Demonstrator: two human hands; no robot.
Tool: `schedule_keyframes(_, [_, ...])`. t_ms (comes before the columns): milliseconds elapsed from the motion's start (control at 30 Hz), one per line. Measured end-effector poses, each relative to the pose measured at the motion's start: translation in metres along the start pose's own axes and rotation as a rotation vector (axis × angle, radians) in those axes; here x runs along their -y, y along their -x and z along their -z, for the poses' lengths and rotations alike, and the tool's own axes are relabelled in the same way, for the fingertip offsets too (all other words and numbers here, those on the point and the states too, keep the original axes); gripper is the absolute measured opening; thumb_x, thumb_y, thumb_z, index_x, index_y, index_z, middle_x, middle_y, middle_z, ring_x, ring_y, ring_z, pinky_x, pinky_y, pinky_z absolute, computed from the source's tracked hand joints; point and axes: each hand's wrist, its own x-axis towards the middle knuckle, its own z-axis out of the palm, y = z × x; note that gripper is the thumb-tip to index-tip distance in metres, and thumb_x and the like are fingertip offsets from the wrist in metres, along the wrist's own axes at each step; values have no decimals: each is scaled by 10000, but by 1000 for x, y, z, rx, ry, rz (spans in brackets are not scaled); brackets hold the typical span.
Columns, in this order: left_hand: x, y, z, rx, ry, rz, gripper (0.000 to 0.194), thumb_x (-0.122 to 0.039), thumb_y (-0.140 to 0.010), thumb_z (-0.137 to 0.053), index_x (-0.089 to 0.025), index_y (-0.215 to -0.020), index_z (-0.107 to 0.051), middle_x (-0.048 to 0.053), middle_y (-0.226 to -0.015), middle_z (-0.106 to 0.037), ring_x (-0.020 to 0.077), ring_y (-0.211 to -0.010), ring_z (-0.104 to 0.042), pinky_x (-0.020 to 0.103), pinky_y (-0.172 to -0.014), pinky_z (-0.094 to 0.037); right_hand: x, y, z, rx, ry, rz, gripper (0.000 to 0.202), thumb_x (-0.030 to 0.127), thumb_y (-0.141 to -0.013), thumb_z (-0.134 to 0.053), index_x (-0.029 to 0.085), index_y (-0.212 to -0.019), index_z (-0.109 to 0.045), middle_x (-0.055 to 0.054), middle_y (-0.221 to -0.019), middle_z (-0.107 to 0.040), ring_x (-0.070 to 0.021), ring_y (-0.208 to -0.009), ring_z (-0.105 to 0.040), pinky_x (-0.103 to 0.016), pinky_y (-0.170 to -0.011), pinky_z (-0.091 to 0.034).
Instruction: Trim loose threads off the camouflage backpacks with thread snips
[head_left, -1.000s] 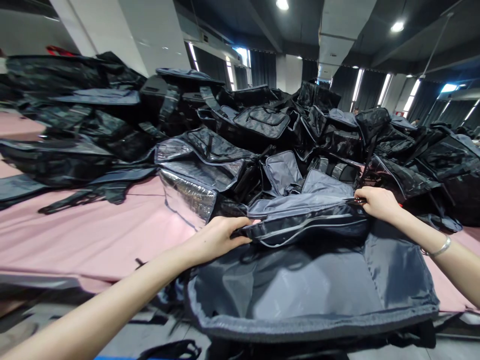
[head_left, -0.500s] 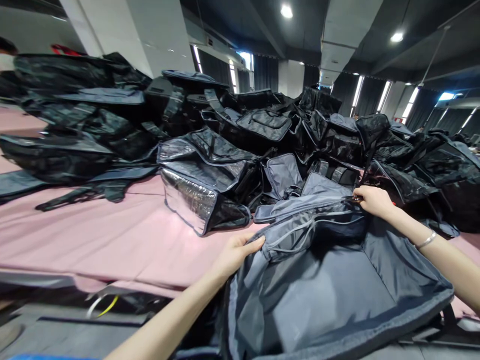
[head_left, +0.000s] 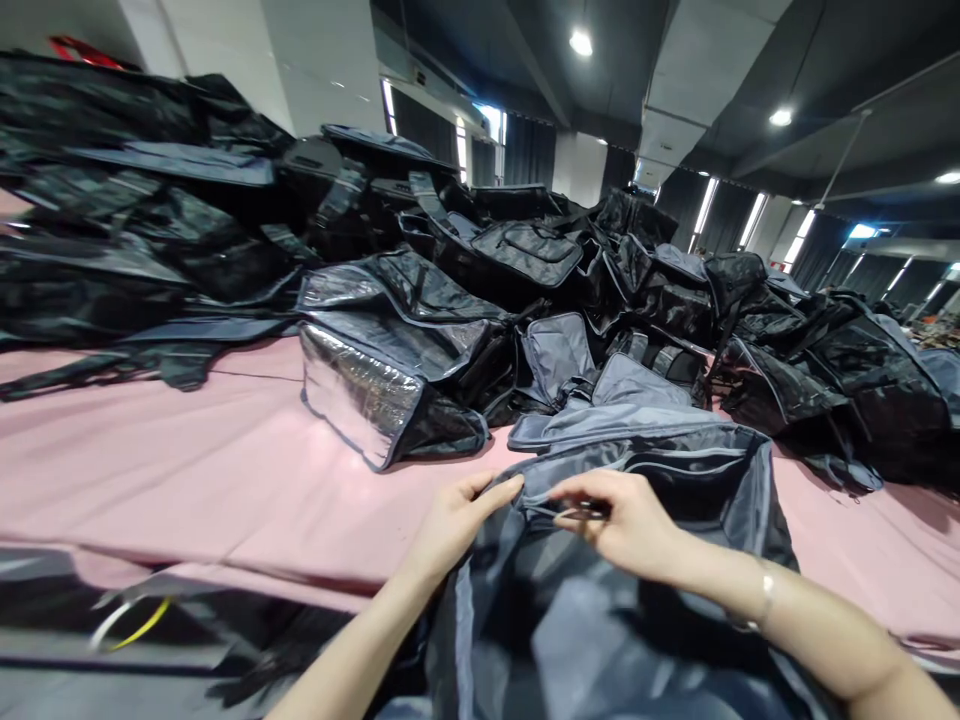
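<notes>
Bag (head_left: 581, 640) under right grip (head_left: 630, 525), edge in left grip (head_left: 461, 515).

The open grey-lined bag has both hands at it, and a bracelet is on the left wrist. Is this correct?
Not quite: the head view shows the bracelet on the right wrist. The left hand and right hand are at the open bag.
</notes>
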Motion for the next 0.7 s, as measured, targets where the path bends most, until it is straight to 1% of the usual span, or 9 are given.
schedule_keyframes(67, [6, 4, 8, 11, 30, 19, 424, -529, -616, -653, -144, -788, -690, 48, -821, -703, 244, -818, -618, 336, -782, -486, -18, -13, -29, -58, 68, 50, 329, 127, -698, -557, 233, -994, -650, -13, -805, -629, -153, -706, -579, -242, -652, -479])
schedule_keyframes(100, [9, 6, 12, 31, 51, 37, 431, -528, -611, -661, -144, -804, -694, 48, -833, -705, 246, -816, -617, 340, -782, -486, -26, -19, -38, -64, 94, 65, 346, 114, -692, -548, 238, -1000, -647, -11, -811, -621, -150, -708, -572, -236, -646, -474])
schedule_keyframes(133, [11, 7, 17, 61, 47, 48, 436, -524, -612, -665, -143, -821, -697, 47, -841, -706, 246, -814, -616, 341, -780, -487, -32, -24, -45, -60, 113, 76, 357, 100, -689, -537, 242, -999, -645, -7, -810, -615, -146, -708, -566, -231, -643, -469])
schedule_keyframes(200, [16, 6, 24, 128, 13, 59, 434, -496, -606, -688, -139, -852, -699, 43, -845, -706, 246, -811, -614, 341, -779, -486, -41, -30, -52, -41, 111, 86, 332, 90, -695, -541, 243, -969, -649, 5, -790, -609, -137, -698, -559, -220, -635, -459])
schedule_keyframes(333, [25, -2, 31, 271, 29, 17, 462, -449, -594, -719, -138, -933, -684, 35, -897, -698, 237, -851, -604, 338, -836, -464, -53, -37, -53, -52, 26, 89, 193, 154, -716, -649, 224, -894, -669, 6, -762, -614, -127, -664, -545, -218, -634, -451])
schedule_keyframes(400, [30, -6, 32, 319, 60, 10, 477, -458, -599, -715, -132, -945, -676, 40, -912, -694, 234, -856, -599, 335, -841, -458, -57, -39, -53, -50, -19, 86, 184, 196, -701, -708, 223, -881, -676, 6, -757, -617, -124, -647, -537, -217, -624, -448])
schedule_keyframes(567, [41, -7, 31, 327, 95, -2, 461, -457, -613, -710, -113, -917, -675, 50, -884, -687, 222, -830, -583, 308, -800, -449, -57, -40, -52, -30, -72, 95, 207, 177, -672, -747, 230, -862, -683, 13, -741, -618, -125, -646, -541, -216, -598, -428])
schedule_keyframes(700, [41, -6, 31, 329, 96, -25, 440, -448, -621, -707, -109, -900, -678, 44, -849, -681, 211, -800, -572, 293, -766, -443, -56, -41, -50, -28, -102, 107, 207, 214, -677, -755, 225, -872, -685, 12, -726, -607, -128, -650, -536, -221, -595, -417])
